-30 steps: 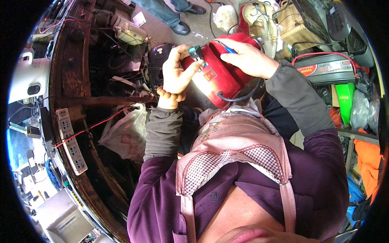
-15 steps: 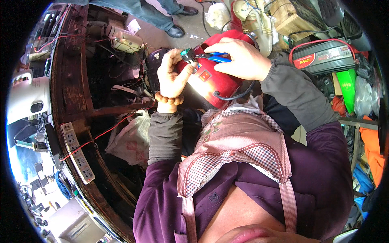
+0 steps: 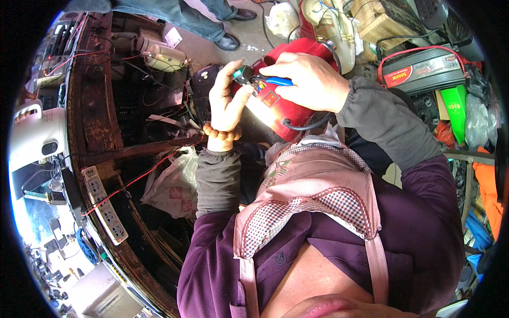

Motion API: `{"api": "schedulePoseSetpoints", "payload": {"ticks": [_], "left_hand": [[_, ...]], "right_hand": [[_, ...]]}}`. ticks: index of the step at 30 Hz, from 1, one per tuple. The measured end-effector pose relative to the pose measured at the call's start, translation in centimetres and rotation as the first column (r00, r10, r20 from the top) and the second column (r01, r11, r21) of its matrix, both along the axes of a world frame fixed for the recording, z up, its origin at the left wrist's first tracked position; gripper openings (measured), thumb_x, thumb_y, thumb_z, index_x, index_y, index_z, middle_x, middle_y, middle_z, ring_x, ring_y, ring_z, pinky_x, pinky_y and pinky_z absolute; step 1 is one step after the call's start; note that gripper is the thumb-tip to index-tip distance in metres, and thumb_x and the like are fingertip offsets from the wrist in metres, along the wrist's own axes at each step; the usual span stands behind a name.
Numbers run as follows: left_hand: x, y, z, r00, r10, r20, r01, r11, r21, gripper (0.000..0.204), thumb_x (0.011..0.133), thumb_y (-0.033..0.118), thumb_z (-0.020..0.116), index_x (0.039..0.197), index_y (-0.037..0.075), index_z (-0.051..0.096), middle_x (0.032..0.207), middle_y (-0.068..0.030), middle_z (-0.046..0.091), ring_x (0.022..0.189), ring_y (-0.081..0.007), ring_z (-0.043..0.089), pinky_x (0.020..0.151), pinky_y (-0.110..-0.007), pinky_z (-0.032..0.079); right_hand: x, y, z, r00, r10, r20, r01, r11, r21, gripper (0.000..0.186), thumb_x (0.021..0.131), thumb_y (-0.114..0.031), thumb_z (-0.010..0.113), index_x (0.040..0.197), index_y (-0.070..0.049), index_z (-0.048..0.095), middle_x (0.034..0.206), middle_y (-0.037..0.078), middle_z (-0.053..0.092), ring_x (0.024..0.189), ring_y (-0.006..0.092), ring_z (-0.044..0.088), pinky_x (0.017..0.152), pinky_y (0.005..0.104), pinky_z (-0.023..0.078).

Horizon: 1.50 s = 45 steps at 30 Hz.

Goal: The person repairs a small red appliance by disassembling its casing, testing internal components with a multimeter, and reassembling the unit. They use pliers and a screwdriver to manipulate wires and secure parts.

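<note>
Between the thumb and fingertips of my left hand point(image 3: 229, 100) is a small green-and-black part point(image 3: 243, 74) that looks like a rocker switch. My right hand point(image 3: 313, 82) is closed round blue-handled pliers point(image 3: 279, 81); their jaws are close to the part, but I cannot tell whether they grip it. Both hands are over a red machine housing point(image 3: 294, 108), which has a red rocker switch point(image 3: 270, 99) on its near face. A black cable point(image 3: 302, 126) comes out of the housing below that switch. My right hand covers much of the housing's top.
A power strip point(image 3: 106, 206) lies on the wooden bench edge at left. White cylinders point(image 3: 164, 56) are behind it. At far right sits a grey inverter point(image 3: 424, 69) near a wooden block point(image 3: 379, 24). Another person's shoe point(image 3: 228, 42) is on the floor beyond.
My right hand has shifted slightly left with the pliers, bringing it closer to my left fingers. Less of the blue handles shows now. My left hand still holds the small part.
</note>
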<state>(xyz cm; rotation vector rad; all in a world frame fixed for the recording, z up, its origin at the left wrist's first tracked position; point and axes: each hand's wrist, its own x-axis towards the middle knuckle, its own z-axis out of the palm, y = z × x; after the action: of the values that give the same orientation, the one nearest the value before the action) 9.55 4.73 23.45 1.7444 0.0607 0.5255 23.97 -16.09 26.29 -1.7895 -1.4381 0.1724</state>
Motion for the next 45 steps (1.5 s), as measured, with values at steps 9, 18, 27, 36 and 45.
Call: {"api": "schedulePoseSetpoints", "payload": {"ticks": [9,18,27,36,45], "left_hand": [[0.6,0.4,-0.2,0.999,0.009,0.043,-0.012,0.998,0.055,0.035,0.092,0.001,0.076,0.127,0.002,0.072,0.101,-0.0017,0.059,0.094,-0.0131,0.055,0.086,-0.026,0.045],[1.1,1.0,-0.4,0.997,-0.074,0.011,0.075,0.985,-0.156,0.034,0.095,-0.001,0.073,0.129,0.0,0.071,0.11,-0.0034,0.067,0.101,-0.0138,0.062,0.094,-0.027,0.049],[0.6,1.7,-0.4,0.998,-0.065,-0.028,0.055,0.963,-0.264,0.033,0.099,0.001,0.069,0.132,0.0,0.069,0.117,-0.0027,0.07,0.1,-0.0098,0.062,0.092,-0.025,0.05],[0.4,1.9,0.0,0.994,-0.11,-0.01,0.102,0.946,-0.308,0.036,0.1,0.009,0.068,0.135,0.0,0.068,0.115,-0.0006,0.07,0.095,-0.007,0.059,0.091,-0.023,0.046],[0.0,2.6,-0.5,0.988,-0.149,-0.046,0.128,0.945,-0.3,0.041,0.101,0.016,0.067,0.136,-0.006,0.064,0.121,-0.0078,0.071,0.107,-0.014,0.063,0.101,-0.028,0.045]], "right_hand": [[1.1,0.8,3.3,0.992,0.032,0.119,-0.01,0.985,-0.175,0.042,0.079,-0.011,0.066,0.12,-0.005,0.076,0.112,0.019,0.073,0.103,0.0382,0.071,0.092,0.046,0.057],[2.0,5.9,10.7,0.835,0.274,0.477,-0.043,0.896,-0.441,0.019,0.075,-0.009,0.067,0.089,-0.005,0.079,0.087,0.017,0.076,0.084,0.0361,0.075,0.078,0.0453,0.06],[3.1,9.6,12.3,0.801,0.518,0.3,-0.109,0.619,-0.778,0.023,0.076,-0.011,0.067,0.094,-0.004,0.08,0.09,0.017,0.077,0.088,0.0347,0.075,0.08,0.0453,0.06],[0.0,1.6,5.1,0.996,0.0,0.094,0.025,0.965,-0.26,0.048,0.075,-0.012,0.068,0.122,-0.006,0.076,0.112,0.022,0.075,0.103,0.0371,0.073,0.094,0.0435,0.057],[-1.4,1.8,3.8,0.968,-0.164,0.19,0.21,0.945,-0.251,0.048,0.077,-0.016,0.065,0.124,-0.012,0.076,0.108,0.017,0.072,0.107,0.0359,0.07,0.097,0.0462,0.054]]}}
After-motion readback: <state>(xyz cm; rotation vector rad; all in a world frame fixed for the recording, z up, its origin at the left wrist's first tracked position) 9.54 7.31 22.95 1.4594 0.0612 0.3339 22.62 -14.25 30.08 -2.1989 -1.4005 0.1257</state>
